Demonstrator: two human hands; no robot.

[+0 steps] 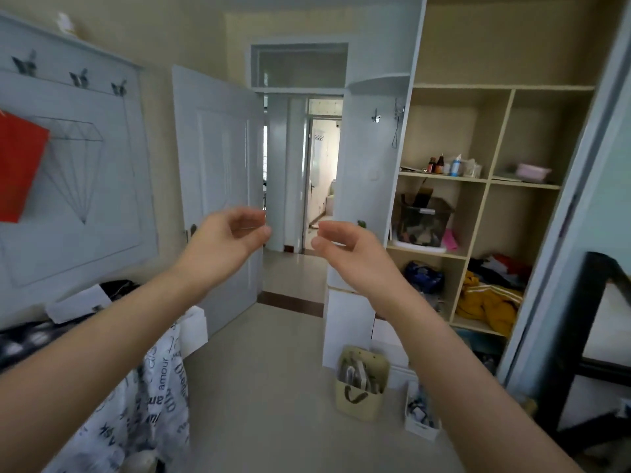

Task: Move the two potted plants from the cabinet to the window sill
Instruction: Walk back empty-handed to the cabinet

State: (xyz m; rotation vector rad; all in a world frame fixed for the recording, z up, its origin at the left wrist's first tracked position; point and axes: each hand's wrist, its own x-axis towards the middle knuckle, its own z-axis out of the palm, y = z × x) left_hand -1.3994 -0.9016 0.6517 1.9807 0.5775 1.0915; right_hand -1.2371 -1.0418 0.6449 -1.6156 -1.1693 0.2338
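Both grips are empty, my left hand and right hand loosely curled before the cabinet (that green scrap may be a plant), so I should reach low and cup its pot.

Bedroom colours: red bag on a white panel w/ a thin grey diamond line-drawing; door white, walls beige. Cloth white w/ black lettering. Shelves cream; garment mustard-yellow w/ white stripes; blue bag; box pink. Floor pale beige w/ dark-brown strip; tote tan, olive handle; frame black.
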